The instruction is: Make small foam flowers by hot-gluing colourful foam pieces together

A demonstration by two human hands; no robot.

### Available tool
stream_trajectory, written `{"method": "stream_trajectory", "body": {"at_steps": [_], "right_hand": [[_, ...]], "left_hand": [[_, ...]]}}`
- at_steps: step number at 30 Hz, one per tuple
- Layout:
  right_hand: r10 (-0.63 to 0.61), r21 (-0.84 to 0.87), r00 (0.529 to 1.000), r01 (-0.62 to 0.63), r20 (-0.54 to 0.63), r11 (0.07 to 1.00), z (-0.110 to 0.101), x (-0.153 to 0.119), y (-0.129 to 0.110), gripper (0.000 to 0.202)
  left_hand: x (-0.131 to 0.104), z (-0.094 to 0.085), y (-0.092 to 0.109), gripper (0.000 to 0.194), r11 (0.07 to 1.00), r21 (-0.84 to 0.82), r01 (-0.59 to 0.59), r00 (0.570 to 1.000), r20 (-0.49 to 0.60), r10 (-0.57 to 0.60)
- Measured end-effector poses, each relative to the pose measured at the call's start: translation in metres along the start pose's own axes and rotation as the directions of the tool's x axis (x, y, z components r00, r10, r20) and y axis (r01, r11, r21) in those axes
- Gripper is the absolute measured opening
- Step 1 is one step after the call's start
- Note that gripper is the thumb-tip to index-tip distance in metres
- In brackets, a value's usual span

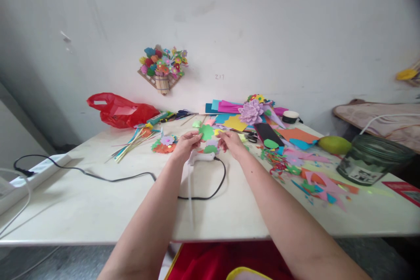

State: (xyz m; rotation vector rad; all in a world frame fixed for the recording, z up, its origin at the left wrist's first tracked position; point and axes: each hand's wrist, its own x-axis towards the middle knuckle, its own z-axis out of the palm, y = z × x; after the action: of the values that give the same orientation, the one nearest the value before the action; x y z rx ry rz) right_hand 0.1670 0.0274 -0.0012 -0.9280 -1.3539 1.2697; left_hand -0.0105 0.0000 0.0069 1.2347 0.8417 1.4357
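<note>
Green scalloped cutout [206, 132] is pinched in your left hand [190, 141], held above the middle of the white table [131, 210]. Your right hand [229, 142] is just beside it, fingertips drawn together at a small yellow piece [217, 132], though I cannot tell whether they grip it. Below your hands lies a white glue gun [204, 156], with an orange scalloped piece [164, 148] to the left and colorful scraps [323, 183] to the right.
</note>
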Motion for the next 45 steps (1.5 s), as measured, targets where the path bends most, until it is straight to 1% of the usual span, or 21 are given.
{"method": "stream_trajectory", "body": {"at_steps": [4,12,16,19,22,25,27,30,34,37,40,42,45], "right_hand": [[-0.004,-0.032,0.999,0.003,-0.034,0.999,-0.002,0.002,0.005,0.022],[0.047,0.004,0.995,-0.047,-0.087,0.999,-0.003,0.004,0.006,0.001],[0.060,-0.006,0.994,-0.061,-0.093,0.998,-0.001,0.003,0.005,0.004],[0.046,-0.027,0.995,-0.049,-0.091,0.998,0.000,0.002,0.005,0.014],[0.014,-0.051,0.996,-0.018,-0.086,0.999,-0.001,0.002,0.005,0.021],[-0.014,-0.126,0.994,0.001,-0.106,0.992,-0.002,0.002,0.005,0.024],[-0.026,-0.178,0.992,0.003,-0.126,0.984,-0.004,0.003,0.004,0.025],[-0.035,-0.234,0.990,0.002,-0.138,0.972,-0.006,0.004,0.004,0.025],[-0.061,-0.293,0.987,0.015,-0.149,0.956,-0.009,0.007,0.007,0.024],[-0.097,-0.367,0.979,0.025,-0.179,0.930,-0.011,0.009,0.009,0.032],[-0.105,-0.452,0.973,0.001,-0.206,0.892,-0.012,0.008,0.008,0.040],[-0.096,-0.463,0.977,-0.003,-0.191,0.886,-0.011,0.007,0.006,0.038],[-0.066,-0.431,0.987,-0.005,-0.148,0.902,-0.009,0.004,0.003,0.027]], "left_hand": [[0.000,0.000,0.001,0.030,0.996,0.091,-0.018,0.999,-0.028,0.020],[-0.001,0.002,-0.003,0.035,0.994,0.061,-0.088,0.996,0.035,0.086],[-0.001,0.002,-0.004,0.034,0.991,0.076,-0.108,0.994,0.026,0.106],[0.000,0.001,-0.006,0.033,0.988,0.099,-0.119,0.993,0.006,0.119],[0.000,0.001,-0.006,0.039,0.990,0.080,-0.116,0.993,0.014,0.116],[0.000,0.000,-0.006,0.049,0.993,0.039,-0.109,0.994,0.026,0.108],[0.001,-0.001,-0.007,0.051,0.995,0.014,-0.100,0.995,0.030,0.100],[0.004,-0.003,-0.010,0.042,0.996,-0.031,-0.087,0.996,0.013,0.087],[0.007,-0.006,-0.013,0.030,0.996,-0.054,-0.070,0.997,-0.036,0.068],[0.007,-0.006,-0.013,0.028,0.997,-0.043,-0.063,0.997,-0.055,0.060],[0.008,-0.006,-0.012,0.027,0.998,-0.030,-0.061,0.996,-0.065,0.059],[0.008,-0.007,-0.012,0.027,0.998,-0.023,-0.060,0.996,-0.068,0.058],[0.009,-0.008,-0.012,0.028,0.998,-0.022,-0.057,0.995,-0.078,0.055]]}}
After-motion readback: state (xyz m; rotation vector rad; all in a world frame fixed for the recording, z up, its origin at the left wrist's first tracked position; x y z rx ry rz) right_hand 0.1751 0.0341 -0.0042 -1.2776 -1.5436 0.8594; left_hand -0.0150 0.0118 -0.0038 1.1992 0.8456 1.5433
